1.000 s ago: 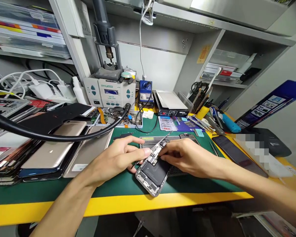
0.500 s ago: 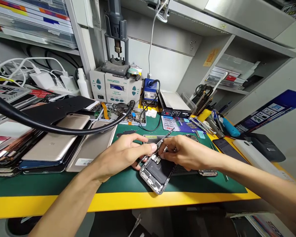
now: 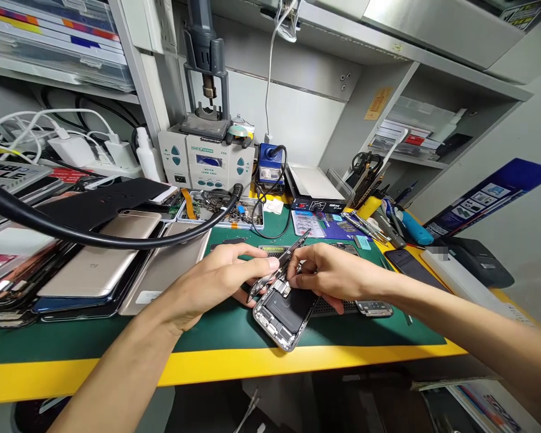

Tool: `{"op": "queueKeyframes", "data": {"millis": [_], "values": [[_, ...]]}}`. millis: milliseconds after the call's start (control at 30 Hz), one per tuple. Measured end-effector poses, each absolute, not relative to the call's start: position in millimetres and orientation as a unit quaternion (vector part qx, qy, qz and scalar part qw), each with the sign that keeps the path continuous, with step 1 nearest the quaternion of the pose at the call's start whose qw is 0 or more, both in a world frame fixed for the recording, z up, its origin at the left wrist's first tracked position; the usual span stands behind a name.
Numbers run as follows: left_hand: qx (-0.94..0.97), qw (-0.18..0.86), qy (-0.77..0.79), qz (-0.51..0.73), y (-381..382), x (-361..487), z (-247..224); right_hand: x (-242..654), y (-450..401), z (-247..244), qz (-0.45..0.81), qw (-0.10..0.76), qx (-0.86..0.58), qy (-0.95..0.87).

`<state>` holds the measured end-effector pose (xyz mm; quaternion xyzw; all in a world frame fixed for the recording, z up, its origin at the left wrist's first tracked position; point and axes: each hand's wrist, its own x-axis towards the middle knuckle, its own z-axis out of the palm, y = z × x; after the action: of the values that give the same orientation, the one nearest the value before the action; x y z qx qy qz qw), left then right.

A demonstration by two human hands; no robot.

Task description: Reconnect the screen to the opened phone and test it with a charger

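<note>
An opened smartphone (image 3: 286, 313) lies at a slant over the green mat, its black battery and metal parts showing. My left hand (image 3: 225, 273) grips the phone's screen panel (image 3: 293, 257) between thumb and fingers, holding it tilted up along the phone's left side. Over the upper part of the phone's inside, my right hand (image 3: 329, 270) has thumb and forefinger pinched together. Whatever sits between those fingertips is too small or hidden to make out. Under the phone and the hands is a dark perforated plate (image 3: 327, 308), partly covered.
Stacked phones and tablets (image 3: 101, 255) stand on the left, with a thick black hose (image 3: 94, 239) curving over them. A hot-air station (image 3: 202, 162), a parts tray (image 3: 256, 219) and a soldering iron stand (image 3: 270, 168) are behind. Screwdrivers (image 3: 369, 225) lie to the right.
The screen panel has swung further away from the phone body, showing more of its face. My right hand stays pinched at the phone's upper inside. The whole view has shifted slightly.
</note>
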<state>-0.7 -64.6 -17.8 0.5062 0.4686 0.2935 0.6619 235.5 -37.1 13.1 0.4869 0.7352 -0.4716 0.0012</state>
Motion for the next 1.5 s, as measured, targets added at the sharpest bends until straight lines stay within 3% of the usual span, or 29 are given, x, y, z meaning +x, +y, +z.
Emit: {"op": "queueKeyframes", "data": {"millis": [733,1500], "values": [[0.515,0.663,0.458,0.294,-63.6,-2.2,-16.4,234.5,-33.3,14.7,-0.535,-0.007,0.468,0.703],[0.500,0.667,0.464,0.301,-62.2,-0.3,-19.3,230.4,-31.5,15.8,-0.510,0.012,0.477,0.716]]}}
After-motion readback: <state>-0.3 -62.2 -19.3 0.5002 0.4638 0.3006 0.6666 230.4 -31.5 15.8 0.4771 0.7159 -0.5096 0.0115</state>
